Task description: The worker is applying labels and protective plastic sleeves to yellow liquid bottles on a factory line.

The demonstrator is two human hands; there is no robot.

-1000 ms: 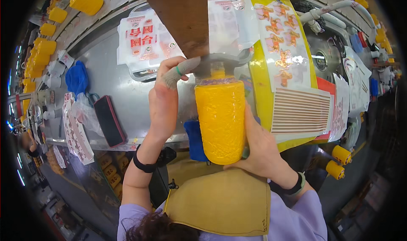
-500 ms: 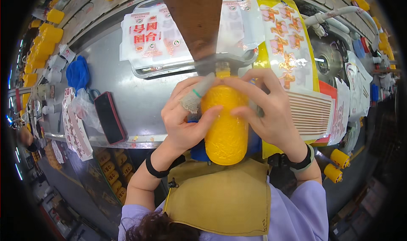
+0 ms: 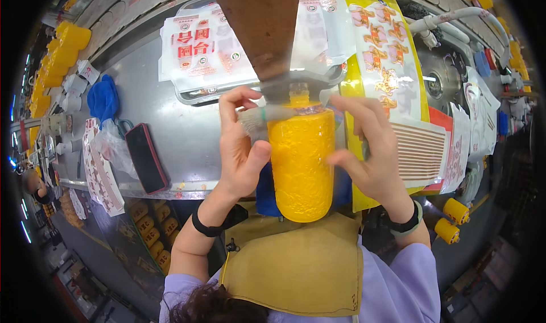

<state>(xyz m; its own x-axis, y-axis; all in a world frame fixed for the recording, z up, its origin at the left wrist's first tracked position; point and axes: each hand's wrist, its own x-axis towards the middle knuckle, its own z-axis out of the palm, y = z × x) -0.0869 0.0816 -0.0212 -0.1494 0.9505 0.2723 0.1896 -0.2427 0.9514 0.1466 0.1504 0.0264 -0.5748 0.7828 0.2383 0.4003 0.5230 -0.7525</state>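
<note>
A yellow bottle [image 3: 301, 166] with an embossed surface and a threaded neck lies in front of me, neck pointing away. Around its shoulder runs a reddish patterned strip [image 3: 310, 108]. To its left is my left hand [image 3: 238, 158], thumb and fingers apart. Its index finger, in a pale finger cot with a green band, reaches across to the bottle's shoulder. On the other side, my right hand [image 3: 372, 158] has its fingers spread, blurred by motion; the thumb tip is close to or touching the bottle's side. Neither hand is wrapped around the bottle.
A brown post [image 3: 259, 27] stands beyond the bottle. Behind it lie printed transfer sheets [image 3: 196, 44] on a metal tray. Sticker sheets [image 3: 378, 50] on a yellow sheet lie to the right, near a drain basin. A phone [image 3: 147, 158], blue cloth [image 3: 103, 98] and scissors sit left.
Both hands have loosened from the bottle's shoulder and moved outward. The patterned strip is now uncovered. The bottle stays in nearly the same place.
</note>
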